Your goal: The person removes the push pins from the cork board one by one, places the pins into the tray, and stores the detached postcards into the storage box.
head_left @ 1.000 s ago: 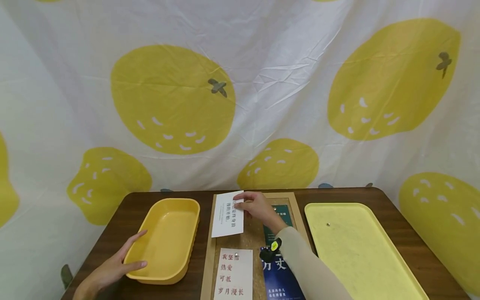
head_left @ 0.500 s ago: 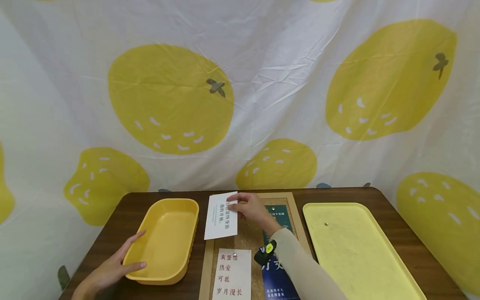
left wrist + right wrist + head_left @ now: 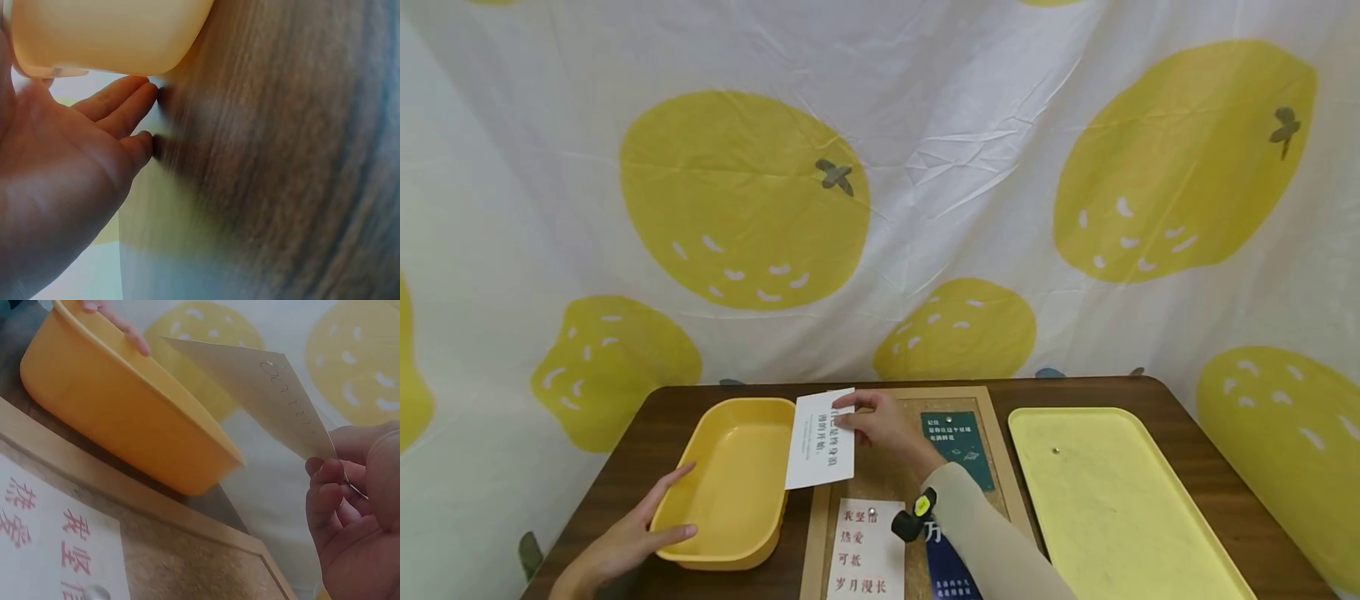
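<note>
My right hand (image 3: 887,429) pinches a white card (image 3: 822,442) with printed Chinese characters by its upper right edge. The card is tilted above the gap between the corkboard and a yellow plastic bin (image 3: 730,500), and its left edge overlaps the bin's rim in the head view. Its back, with a handwritten squiggle, shows in the right wrist view. At the bin's near left corner my left hand (image 3: 628,533) holds the rim, thumb over the edge and fingers along the outside. In the left wrist view its lower fingertips (image 3: 145,142) rest at the wooden table.
The framed corkboard (image 3: 886,475) bears a white card with red characters (image 3: 868,554), a green card (image 3: 958,446) and a dark blue card (image 3: 951,567). A pale yellow tray (image 3: 1120,500) with a small pin (image 3: 1056,451) lies at right. A lemon-print curtain (image 3: 925,208) hangs behind.
My right hand has carried the white card leftward from over the corkboard to the bin's right rim, uncovering more of the green card. The left hand stays at the bin.
</note>
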Action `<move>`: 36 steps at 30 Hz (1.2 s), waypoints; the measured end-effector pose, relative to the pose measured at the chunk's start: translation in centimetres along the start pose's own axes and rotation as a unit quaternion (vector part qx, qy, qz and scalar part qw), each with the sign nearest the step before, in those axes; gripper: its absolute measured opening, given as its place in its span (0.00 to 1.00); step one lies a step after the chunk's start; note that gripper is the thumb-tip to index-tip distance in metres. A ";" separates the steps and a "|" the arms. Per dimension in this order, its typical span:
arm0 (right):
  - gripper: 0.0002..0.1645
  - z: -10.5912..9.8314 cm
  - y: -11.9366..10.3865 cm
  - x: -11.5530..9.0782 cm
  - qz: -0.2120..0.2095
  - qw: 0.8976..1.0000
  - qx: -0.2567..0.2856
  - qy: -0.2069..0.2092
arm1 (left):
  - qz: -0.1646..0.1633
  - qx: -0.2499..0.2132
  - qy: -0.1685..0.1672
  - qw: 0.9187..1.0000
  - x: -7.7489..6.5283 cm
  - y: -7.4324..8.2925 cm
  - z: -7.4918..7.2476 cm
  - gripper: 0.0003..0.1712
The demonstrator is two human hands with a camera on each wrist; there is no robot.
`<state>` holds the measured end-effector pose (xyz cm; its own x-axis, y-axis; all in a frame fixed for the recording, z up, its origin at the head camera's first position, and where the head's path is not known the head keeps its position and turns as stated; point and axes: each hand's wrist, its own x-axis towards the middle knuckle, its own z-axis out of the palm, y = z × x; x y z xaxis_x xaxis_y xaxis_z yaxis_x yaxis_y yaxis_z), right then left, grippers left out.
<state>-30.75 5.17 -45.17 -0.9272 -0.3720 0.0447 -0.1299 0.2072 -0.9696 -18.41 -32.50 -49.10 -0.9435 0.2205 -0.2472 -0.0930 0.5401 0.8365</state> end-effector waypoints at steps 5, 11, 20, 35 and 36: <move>0.12 0.7 -0.3 -0.2 0.003 1.000 0.029 -0.011 | -0.004 -0.001 0.001 1.000 0.0 -0.1 0.0 0.51; 0.11 1.5 -0.3 -0.1 0.017 1.000 0.022 -0.005 | -0.005 0.005 0.004 1.000 0.0 -0.1 0.0 0.51; 0.11 2.8 -0.7 0.0 0.014 0.999 0.030 -0.010 | -0.001 0.000 0.002 1.000 0.0 -0.1 0.0 0.51; 0.09 4.6 -1.0 0.1 0.018 0.999 0.038 -0.028 | -0.003 -0.011 -0.001 1.000 0.1 -0.4 0.1 0.51; 0.09 4.7 -1.1 0.0 0.019 0.999 0.037 -0.029 | 0.000 -0.014 -0.001 1.000 0.1 -0.4 0.1 0.51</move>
<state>-29.01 0.70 -45.26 -0.9087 -0.4175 -0.0053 -0.0657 0.1557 -0.9856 -18.40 -32.60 -49.46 -0.9425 0.2224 -0.2493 -0.1024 0.5181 0.8492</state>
